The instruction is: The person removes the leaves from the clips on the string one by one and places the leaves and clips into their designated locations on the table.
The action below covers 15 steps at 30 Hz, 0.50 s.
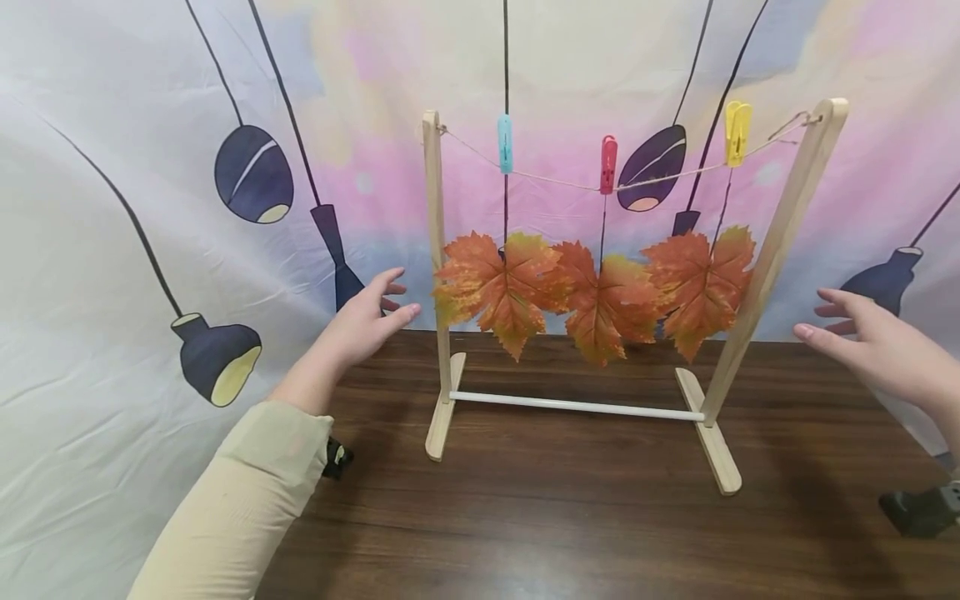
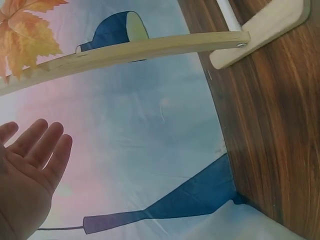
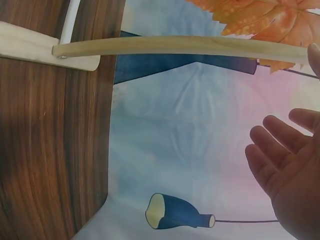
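Between my hands stands a wooden frame (image 1: 776,250) with a sagging string (image 1: 551,178) tied across its two posts. A blue clothespin (image 1: 506,143), a red clothespin (image 1: 608,165) and a yellow clothespin (image 1: 737,133) sit on the string. Under each one hangs an orange-red maple leaf: a left leaf (image 1: 498,287), a middle leaf (image 1: 609,308) and a right leaf (image 1: 701,287). My left hand (image 1: 367,317) hovers just left of the left post, its fingers relaxed and holding nothing. Right of the other post, my right hand (image 1: 877,337) is likewise loose, with nothing in it.
A white rod (image 1: 577,406) joins the frame's two wooden feet near the dark wooden table (image 1: 540,500). Behind it hangs a pastel cloth backdrop (image 1: 420,50) printed with dark lamps. Black wrist devices show beside the left sleeve (image 1: 255,483) and below the right hand.
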Tool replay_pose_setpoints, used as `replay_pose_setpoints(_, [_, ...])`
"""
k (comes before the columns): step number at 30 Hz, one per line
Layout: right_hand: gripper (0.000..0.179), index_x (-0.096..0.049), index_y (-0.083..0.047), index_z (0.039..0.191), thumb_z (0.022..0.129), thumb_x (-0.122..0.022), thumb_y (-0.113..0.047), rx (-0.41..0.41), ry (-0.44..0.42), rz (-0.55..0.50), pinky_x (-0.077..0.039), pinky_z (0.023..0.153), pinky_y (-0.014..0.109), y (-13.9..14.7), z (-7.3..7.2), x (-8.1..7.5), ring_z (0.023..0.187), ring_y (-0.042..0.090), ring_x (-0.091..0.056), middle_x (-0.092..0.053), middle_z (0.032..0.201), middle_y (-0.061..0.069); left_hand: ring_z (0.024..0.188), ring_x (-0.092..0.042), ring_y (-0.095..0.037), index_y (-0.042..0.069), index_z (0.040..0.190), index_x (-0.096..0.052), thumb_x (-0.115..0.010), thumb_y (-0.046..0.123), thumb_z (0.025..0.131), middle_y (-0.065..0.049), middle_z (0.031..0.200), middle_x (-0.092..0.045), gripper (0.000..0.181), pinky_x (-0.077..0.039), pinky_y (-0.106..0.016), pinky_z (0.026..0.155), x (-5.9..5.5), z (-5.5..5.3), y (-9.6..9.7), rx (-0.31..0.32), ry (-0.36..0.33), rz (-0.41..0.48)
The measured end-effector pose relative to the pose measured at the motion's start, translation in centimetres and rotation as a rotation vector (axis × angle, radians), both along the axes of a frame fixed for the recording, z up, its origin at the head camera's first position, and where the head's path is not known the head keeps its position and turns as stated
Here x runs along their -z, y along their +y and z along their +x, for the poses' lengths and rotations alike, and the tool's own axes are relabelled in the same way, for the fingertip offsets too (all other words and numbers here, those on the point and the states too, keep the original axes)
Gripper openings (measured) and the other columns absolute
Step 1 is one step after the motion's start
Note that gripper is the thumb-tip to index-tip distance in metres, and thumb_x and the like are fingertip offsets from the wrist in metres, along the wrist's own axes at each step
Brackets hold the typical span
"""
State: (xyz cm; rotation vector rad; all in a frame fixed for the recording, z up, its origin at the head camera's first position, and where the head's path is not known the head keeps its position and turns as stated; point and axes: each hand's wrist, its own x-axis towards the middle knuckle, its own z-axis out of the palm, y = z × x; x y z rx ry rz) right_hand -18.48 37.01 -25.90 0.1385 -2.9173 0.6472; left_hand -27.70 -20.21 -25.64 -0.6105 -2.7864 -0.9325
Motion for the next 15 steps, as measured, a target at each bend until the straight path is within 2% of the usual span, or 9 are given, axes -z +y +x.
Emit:
replay_pose_setpoints(4, [0.083, -0.002, 0.015, 0.142, 0.098, -0.046, -0.04, -0.005, -0.001, -0.011, -0.031, 0.081, 0.072, -0.22, -0.02, -0.23, 0.111, 0.06, -0.035, -0.028, 0.132, 0.043, 0.119, -0.05, -0.03, 0.015, 0.149, -0.02, -0.051, 0.047, 0.094, -0.013, 0.14, -0.042, 0.071, -0.041, -0.051, 0.091, -0.25, 0.1, 0.13, 0.001, 0.014, 0.018])
replay_pose_setpoints(15, [0.076, -0.015, 0.014, 0.142, 0.098, -0.046, -0.039, -0.011, 0.031, -0.011, -0.034, 0.08, 0.07, -0.8, 0.01, -0.09, 0.11, 0.058, -0.039, -0.031, 0.132, 0.039, 0.117, -0.051, -0.029, 0.016, 0.149, -0.021, -0.051, 0.045, 0.094, -0.012, 0.138, -0.045, 0.069, -0.042, -0.05, 0.09, -0.32, 0.4, 0.26, 0.006, 0.024, 0.041])
